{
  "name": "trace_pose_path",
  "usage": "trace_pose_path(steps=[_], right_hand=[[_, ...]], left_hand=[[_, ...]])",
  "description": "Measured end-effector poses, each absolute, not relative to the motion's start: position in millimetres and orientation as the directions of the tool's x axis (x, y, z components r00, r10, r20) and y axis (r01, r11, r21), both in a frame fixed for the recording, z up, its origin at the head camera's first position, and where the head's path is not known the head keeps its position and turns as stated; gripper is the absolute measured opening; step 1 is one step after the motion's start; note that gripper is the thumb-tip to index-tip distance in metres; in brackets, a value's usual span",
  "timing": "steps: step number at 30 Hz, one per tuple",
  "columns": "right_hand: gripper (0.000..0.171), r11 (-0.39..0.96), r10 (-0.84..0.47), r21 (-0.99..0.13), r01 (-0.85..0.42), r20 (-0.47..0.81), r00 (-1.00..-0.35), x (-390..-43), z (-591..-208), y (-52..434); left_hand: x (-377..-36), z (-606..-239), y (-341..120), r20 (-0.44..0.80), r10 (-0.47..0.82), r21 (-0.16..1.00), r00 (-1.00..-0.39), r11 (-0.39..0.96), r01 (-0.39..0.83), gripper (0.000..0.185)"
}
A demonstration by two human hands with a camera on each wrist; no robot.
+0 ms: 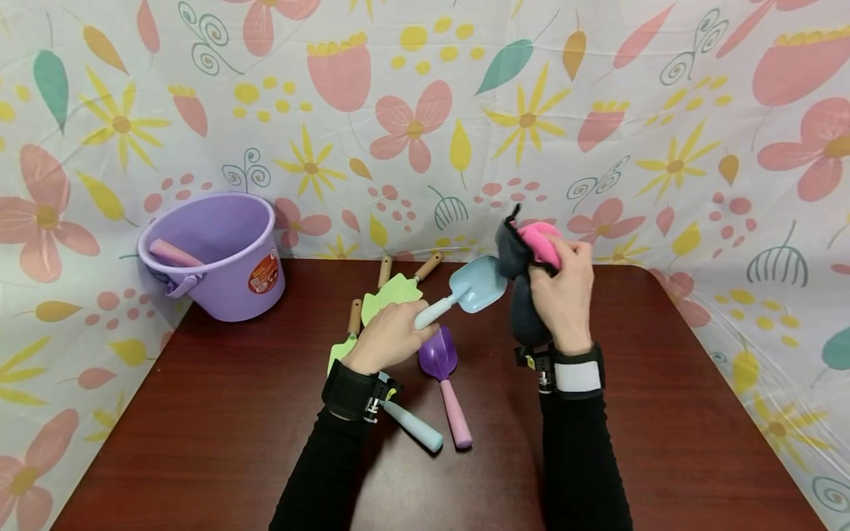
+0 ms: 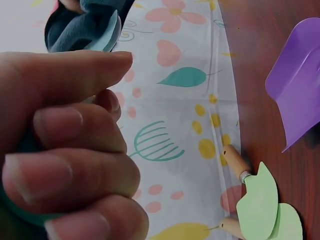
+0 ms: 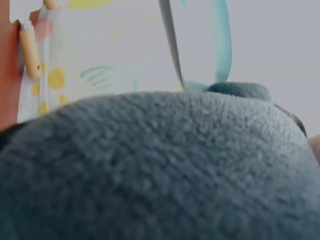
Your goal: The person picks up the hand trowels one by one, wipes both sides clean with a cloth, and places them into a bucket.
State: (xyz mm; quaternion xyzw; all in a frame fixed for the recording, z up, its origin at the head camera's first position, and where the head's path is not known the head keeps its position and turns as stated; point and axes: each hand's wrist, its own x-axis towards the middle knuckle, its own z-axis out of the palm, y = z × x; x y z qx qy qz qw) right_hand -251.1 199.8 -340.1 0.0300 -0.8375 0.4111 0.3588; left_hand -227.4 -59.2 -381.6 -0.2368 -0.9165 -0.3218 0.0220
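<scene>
Black long sleeves on both arms; black wrist straps, the right strap [image 1: 578, 375] bearing a white panel

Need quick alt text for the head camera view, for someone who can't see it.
Left hand grips a light blue scoop by its handle while the right hand presses a grey-and-pink cloth against its blade, above a dark table with garden tools and a purple bucket.
</scene>
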Motion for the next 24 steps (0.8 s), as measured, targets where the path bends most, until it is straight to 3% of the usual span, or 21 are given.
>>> trace_pose_path(steps=[5, 8, 11, 17, 21, 24], right_hand=[[0.039, 0.593, 0.345, -0.753, -0.286, 0.558, -0.755, -253, -342, 220], [0.037, 0.522, 0.345, -0.806, -0.278, 0.498, -0.796, -255, -345, 225], [0.033, 0.348, 0.292, -0.889, -0.296, 0.403, -0.867, -259, -350, 225], [0.046, -0.183, 0.050, -0.969, -0.165, 0.158, -0.986, -265, -359, 216], [0.037, -0.426, -0.162, -0.903, -0.059, 0.140, -0.977, -264, -363, 206], [0.019, -0.497, -0.280, -0.868, -0.027, 0.189, -0.941, -262, -368, 200]], left_hand=[[-229, -381, -58, 0.205, 0.430, 0.588, -0.879, 0.664, 0.462, 0.030], [-229, -380, -58, 0.200, 0.433, 0.626, -0.879, 0.633, 0.454, 0.036], [-228, -379, -58, 0.194, 0.432, 0.666, -0.881, 0.601, 0.442, 0.039], [-228, -377, -56, 0.205, 0.448, 0.702, -0.870, 0.553, 0.450, 0.040], [-227, -377, -55, 0.220, 0.476, 0.735, -0.851, 0.493, 0.465, 0.039], [-227, -376, -54, 0.231, 0.499, 0.763, -0.835, 0.440, 0.473, 0.039]])
